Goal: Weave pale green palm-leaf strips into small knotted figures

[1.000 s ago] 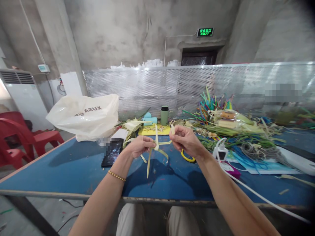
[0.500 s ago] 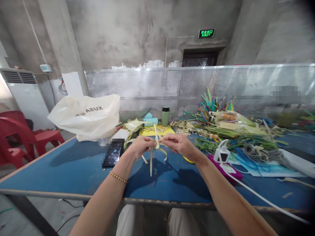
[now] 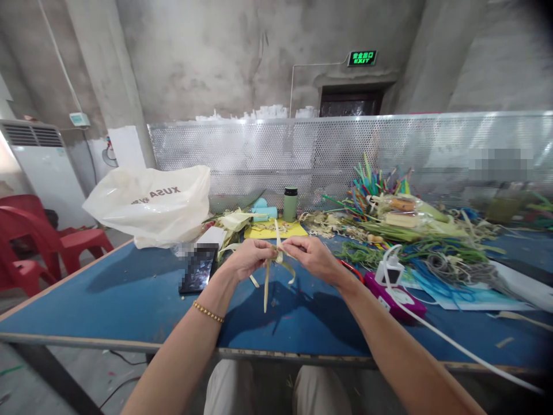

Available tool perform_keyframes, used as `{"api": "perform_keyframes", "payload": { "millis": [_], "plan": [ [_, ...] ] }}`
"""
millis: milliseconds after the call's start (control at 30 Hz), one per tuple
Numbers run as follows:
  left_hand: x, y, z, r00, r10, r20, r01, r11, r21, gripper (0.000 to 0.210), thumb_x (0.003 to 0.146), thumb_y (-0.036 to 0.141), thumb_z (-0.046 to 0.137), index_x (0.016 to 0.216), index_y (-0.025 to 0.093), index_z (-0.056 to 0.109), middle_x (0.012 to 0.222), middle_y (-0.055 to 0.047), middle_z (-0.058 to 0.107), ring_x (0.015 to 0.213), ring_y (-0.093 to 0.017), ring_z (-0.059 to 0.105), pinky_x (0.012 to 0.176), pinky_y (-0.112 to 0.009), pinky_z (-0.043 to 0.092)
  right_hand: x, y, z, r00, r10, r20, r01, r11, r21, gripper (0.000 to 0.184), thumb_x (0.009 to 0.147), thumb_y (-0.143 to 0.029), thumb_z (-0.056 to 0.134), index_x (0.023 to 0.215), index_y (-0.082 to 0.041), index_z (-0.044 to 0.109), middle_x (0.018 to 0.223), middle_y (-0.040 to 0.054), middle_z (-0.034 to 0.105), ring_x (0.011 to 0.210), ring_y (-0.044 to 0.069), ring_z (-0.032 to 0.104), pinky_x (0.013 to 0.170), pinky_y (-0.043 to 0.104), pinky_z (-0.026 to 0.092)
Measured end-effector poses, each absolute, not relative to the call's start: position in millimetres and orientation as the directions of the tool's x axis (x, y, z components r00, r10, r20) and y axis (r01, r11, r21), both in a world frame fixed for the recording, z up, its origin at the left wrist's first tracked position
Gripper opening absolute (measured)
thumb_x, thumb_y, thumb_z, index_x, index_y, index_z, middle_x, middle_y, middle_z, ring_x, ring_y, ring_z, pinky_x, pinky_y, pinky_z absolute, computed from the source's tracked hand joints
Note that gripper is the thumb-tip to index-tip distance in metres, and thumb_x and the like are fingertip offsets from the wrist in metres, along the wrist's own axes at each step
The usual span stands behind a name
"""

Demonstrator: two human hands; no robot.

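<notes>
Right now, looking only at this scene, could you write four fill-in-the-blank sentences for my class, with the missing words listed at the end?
1. The left hand and right hand hold pale strips above a tabletop coloured ____.
2. The gold bracelet is worn on the ____ arm.
3. In English, the green sign above the doorway reads ____.
4. The chairs are coloured ____.
Missing words: blue; left; EXIT; red.

Pale yellow-green is shown by the strips [image 3: 266, 288] between the fingers [image 3: 261, 249], blue by the tabletop [image 3: 298, 334] below; beyond them, yellow is shown by a sheet [image 3: 297, 229], dotted silver by a panel [image 3: 242, 150].
</notes>
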State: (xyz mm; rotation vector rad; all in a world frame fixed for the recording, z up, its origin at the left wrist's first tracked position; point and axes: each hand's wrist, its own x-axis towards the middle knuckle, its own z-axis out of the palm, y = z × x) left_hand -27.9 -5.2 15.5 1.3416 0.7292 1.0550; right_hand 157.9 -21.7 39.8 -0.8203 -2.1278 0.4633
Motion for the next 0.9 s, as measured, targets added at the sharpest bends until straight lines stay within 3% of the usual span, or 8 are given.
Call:
{"api": "perform_keyframes", "payload": {
  "millis": [267,900],
  "plan": [
    [-27.5,-7.0,15.8,0.391,0.909,0.146,-0.168,-0.085,0.982,0.012,0.057,0.017,0.072,0.064,0.009,0.066,0.055,0.002,0.051,0.051,-0.005,0.040,0.051,-0.023,0.028,153.1,-24.5,37.3,-0.411,0.693,0.592,0.513,0.713,-0.478,0.012,0.082,-0.023,0.055,0.075,-0.016,0.061,0.061,-0.0015,0.056,0.053,0.009,0.044,0.052,0.022,0.033],
    [-25.8,-8.0,13.2,0.388,0.904,0.179,-0.078,-0.162,0.984,0.016,0.059,0.023,0.073,0.059,0.011,0.062,0.055,0.002,0.051,0.051,-0.006,0.039,0.051,-0.022,0.029,148.3,-21.7,30.4,-0.410,0.667,0.622,0.513,0.733,-0.448,0.015,0.084,-0.028,0.056,0.074,-0.018,0.056,0.062,-0.0016,0.056,0.055,0.010,0.047,0.054,0.023,0.036]
  ]
}}
